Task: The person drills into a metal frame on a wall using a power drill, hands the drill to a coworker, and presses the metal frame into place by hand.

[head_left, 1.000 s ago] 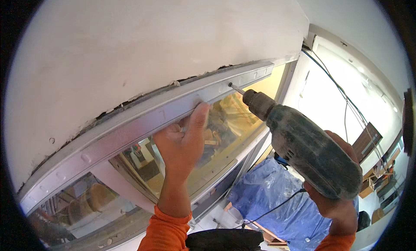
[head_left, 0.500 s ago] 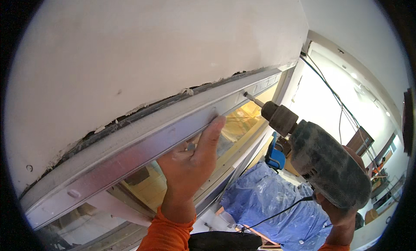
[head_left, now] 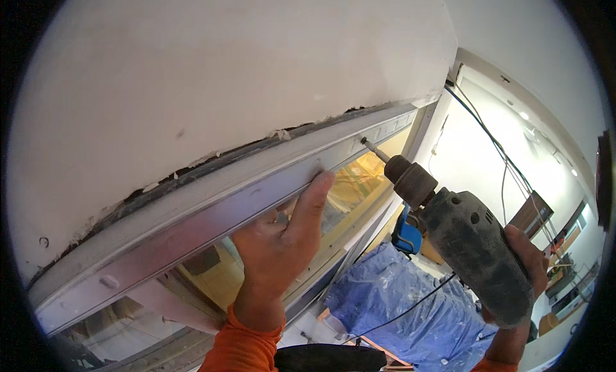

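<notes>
Along the metal frame rail: both hands at work, all positions below given relative to that rail.
Rail: silver metal frame rail (head_left: 212,211) runs diagonally, low at the left, high at the right, directly under the white wall (head_left: 224,77); rough dark gap with chipped plaster along the joint between them.
Left hand: left hand (head_left: 282,237) flat and fully open, palm up, pressed to the rail's underside; fingertips (head_left: 319,179) touch the rail's lower edge about mid-length. Grips nothing, just bears against it.
Right hand: right hand (head_left: 523,259) wrapped closed around the rear grip of the drill, below and right of the rail's upper end.
Drill: dusty grey corded drill (head_left: 471,243) tilted up-left, chuck toward the rail; bit (head_left: 374,150) tip meets the rail face near its upper right end.
Cord: thin black cable (head_left: 410,311) hangs from the drill, trailing down away from the rail.
Sleeves: orange sleeve (head_left: 244,346) on the left forearm, under the rail's middle.
Below rail: glass pane (head_left: 350,186) with yellowish tint; further down, blue plastic sheet (head_left: 410,308) speckled white, small blue item (head_left: 405,234) just above it.
Right of rail: bright opening with dark cables (head_left: 494,141) running along its edge.
</notes>
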{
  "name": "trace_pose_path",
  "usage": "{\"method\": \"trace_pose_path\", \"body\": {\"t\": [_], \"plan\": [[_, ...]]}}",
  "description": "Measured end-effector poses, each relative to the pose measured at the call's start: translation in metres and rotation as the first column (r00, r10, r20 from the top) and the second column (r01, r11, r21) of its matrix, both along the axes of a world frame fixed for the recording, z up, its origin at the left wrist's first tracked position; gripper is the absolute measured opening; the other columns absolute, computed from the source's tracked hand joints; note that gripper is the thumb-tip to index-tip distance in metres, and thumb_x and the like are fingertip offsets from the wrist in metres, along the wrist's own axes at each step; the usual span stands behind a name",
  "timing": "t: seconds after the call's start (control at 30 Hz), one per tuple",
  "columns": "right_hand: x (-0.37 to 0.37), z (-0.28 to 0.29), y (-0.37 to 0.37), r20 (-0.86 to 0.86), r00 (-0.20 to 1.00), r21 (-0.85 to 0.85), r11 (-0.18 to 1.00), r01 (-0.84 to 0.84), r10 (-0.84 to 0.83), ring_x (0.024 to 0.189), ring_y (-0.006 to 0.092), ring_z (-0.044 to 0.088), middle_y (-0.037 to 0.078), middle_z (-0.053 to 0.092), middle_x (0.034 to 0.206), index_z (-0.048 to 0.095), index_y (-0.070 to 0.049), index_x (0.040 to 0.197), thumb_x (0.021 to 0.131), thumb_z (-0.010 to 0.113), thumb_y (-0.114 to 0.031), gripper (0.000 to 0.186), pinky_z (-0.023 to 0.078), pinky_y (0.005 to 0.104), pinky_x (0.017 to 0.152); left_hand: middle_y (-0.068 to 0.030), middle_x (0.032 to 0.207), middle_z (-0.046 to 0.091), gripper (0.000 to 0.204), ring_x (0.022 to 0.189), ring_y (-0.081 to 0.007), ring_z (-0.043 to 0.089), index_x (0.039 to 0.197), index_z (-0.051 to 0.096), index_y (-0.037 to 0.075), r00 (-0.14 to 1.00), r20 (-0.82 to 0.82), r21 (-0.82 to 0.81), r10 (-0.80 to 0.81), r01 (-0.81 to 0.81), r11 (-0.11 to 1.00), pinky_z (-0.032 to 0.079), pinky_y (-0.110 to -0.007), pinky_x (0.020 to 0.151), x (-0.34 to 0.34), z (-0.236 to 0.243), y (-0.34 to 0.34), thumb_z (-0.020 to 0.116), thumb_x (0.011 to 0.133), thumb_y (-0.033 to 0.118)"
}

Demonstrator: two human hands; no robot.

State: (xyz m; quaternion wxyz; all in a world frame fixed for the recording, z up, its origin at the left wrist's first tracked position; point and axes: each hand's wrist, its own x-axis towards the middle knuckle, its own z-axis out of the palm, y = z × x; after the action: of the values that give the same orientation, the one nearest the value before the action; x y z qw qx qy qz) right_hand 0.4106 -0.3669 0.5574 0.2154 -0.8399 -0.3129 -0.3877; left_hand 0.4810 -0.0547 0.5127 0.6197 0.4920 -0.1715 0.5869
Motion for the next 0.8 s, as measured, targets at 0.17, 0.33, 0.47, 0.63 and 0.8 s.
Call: {"method": "trace_pose_path", "body": {"t": [0.17, 0.33, 0.47, 0.63, 0.8], "plan": [[0.014, 0.023, 0.018, 0.117, 0.982, -0.114, 0.984, -0.138, 0.151, 0.077, 0.0246, 0.073, 0.017, 0.072, 0.085, 0.060, -0.007, 0.130, 0.080, 0.079, -0.010, 0.054, 0.059, 0.0352, 0.069, -0.0090, 0.095, 0.075, 0.020, 0.085, -0.0147, 0.071, 0.101, 0.074, -0.005, 1.000, 0.000, 0.008, -0.028, 0.028, 1.000, 0.056, -0.028, 0.079, 0.001, -0.001, 0.003, 0.080, 0.083, -0.002], [0.026, 0.029, 0.010, 0.221, 0.956, -0.210, 0.966, -0.147, 0.194, 0.076, 0.0260, 0.073, 0.015, 0.072, 0.085, 0.062, -0.008, 0.126, 0.072, 0.083, -0.016, 0.058, 0.058, 0.0364, 0.067, -0.0100, 0.099, 0.074, 0.021, 0.090, -0.0154, 0.070, 0.105, 0.072, -0.005, 0.997, -0.025, 0.024, -0.079, 0.079, 0.997, 0.056, -0.029, 0.083, 0.000, -0.001, 0.004, 0.079, 0.085, -0.001], [0.028, 0.048, 0.013, 0.356, 0.909, -0.377, 0.923, -0.072, 0.216, 0.077, 0.0272, 0.073, 0.013, 0.072, 0.085, 0.063, -0.009, 0.124, 0.068, 0.082, -0.018, 0.060, 0.058, 0.0384, 0.069, -0.0102, 0.101, 0.074, 0.023, 0.093, -0.0154, 0.070, 0.108, 0.070, -0.004, 0.986, -0.001, -0.051, -0.167, 0.167, 0.985, 0.056, -0.028, 0.085, -0.004, 0.002, 0.000, 0.078, 0.087, 0.000], [0.032, 0.054, 0.013, 0.343, 0.911, -0.361, 0.928, -0.096, 0.228, 0.074, 0.0268, 0.071, 0.011, 0.071, 0.082, 0.066, -0.012, 0.121, 0.064, 0.081, -0.018, 0.059, 0.056, 0.0371, 0.068, -0.0110, 0.104, 0.073, 0.026, 0.094, -0.0155, 0.070, 0.110, 0.068, -0.004, 0.982, -0.046, 0.000, -0.184, 0.185, 0.983, 0.056, -0.028, 0.086, -0.007, 0.000, 0.006, 0.078, 0.087, -0.001], [0.034, 0.054, 0.008, 0.344, 0.914, -0.348, 0.933, -0.087, 0.214, 0.070, 0.0251, 0.067, 0.009, 0.068, 0.078, 0.066, -0.012, 0.120, 0.062, 0.080, -0.018, 0.059, 0.054, 0.0367, 0.064, -0.0123, 0.105, 0.070, 0.039, 0.095, -0.0184, 0.070, 0.113, 0.060, -0.005, 0.978, -0.107, -0.034, -0.176, 0.174, 0.984, 0.058, -0.031, 0.085, -0.003, -0.004, 0.006, 0.081, 0.082, 0.001]]}}
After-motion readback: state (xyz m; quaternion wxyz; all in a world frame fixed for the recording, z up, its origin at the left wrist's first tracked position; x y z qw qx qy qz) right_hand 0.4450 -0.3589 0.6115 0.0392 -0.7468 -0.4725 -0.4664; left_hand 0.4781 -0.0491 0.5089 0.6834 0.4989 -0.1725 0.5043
